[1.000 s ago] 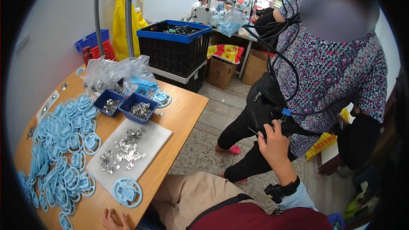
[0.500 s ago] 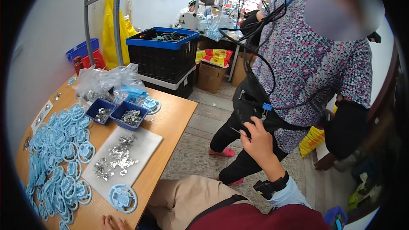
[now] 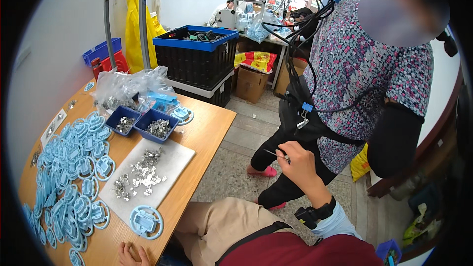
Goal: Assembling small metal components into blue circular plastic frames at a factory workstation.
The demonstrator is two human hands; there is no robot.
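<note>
A wooden table (image 3: 212,123) fills the left of a busy workroom, where a person in a floral top (image 3: 364,74), with black cables (image 3: 315,24) looped about the shoulder, stands off to the table's right. A black crate with a blue rim (image 3: 194,61) sits beyond the table's far edge. Light-blue plastic pieces (image 3: 74,152) lie heaped along the table's left side, and a white board (image 3: 172,160) lies flat on the table's right half. Two blue trays (image 3: 155,137) of metal bits stand toward the table's far end. The wearer's right hand (image 3: 299,163) is raised to the right of the table, thumb and fingers pinched narrow; the left hand (image 3: 132,254), partly cropped, rests with fingers loosely parted at the table's near edge. Just beyond it, a single ring-shaped piece (image 3: 146,220) lies near the table's right edge, overlapping the board's near corner. Small silvery parts (image 3: 148,170) are scattered mid-table on the board. Smallest in width, a thin metal tool (image 3: 271,153) projects from the right hand's pinch, clear of the table.
</note>
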